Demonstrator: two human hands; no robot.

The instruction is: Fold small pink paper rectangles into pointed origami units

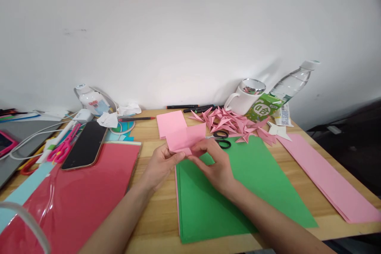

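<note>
A pink sheet of paper (186,137), partly folded along its lower edge, is held up over the table. My left hand (163,162) pinches its lower left part between thumb and fingers. At the lower right edge, my right hand (216,162) grips the same sheet with thumb and forefinger. Behind it lies a stack of pink squares (169,121). Black-handled scissors (224,143) rest to the right, their blades partly hidden. A pile of folded pink paper pieces (228,121) sits beyond them. Under my right hand is green paper (238,202).
Pink strips (327,178) lie along the right side. A white mug (245,97), a green carton (263,107) and a water bottle (293,81) stand at the back right. To the left are a phone (85,147), pink scissors (64,147) and a red paper pack (89,198).
</note>
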